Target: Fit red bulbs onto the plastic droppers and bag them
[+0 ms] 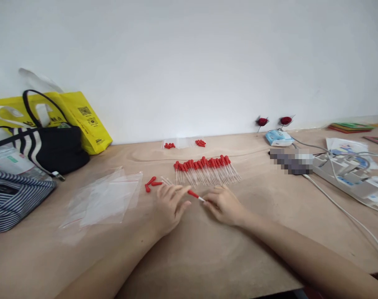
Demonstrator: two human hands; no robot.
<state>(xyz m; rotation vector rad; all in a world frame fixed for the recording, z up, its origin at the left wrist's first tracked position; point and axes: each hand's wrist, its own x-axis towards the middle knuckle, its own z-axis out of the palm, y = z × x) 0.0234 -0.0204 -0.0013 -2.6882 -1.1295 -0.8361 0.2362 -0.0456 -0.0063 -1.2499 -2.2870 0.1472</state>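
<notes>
My right hand (223,203) is closed, its thumb and fingers pinching the thin tube of a dropper (193,194) whose red bulb points left. My left hand (168,207) is open, thumb apart, with its forefinger close to that bulb; whether it touches cannot be told. Just beyond both hands lies a row of droppers (207,166), red bulbs toward the wall and clear tubes toward me. Several loose red bulbs (151,180) lie left of my left hand. A few bare clear tubes (167,180) show behind its fingers, partly hidden.
Clear zip bags (104,199) lie flat on the left. Small bags with red bulbs (200,143) rest by the wall. At left stand a striped pouch (17,199), a black bag (58,145) and a yellow bag (86,120). Power strips (350,178) with cables and a blue packet (279,138) are right.
</notes>
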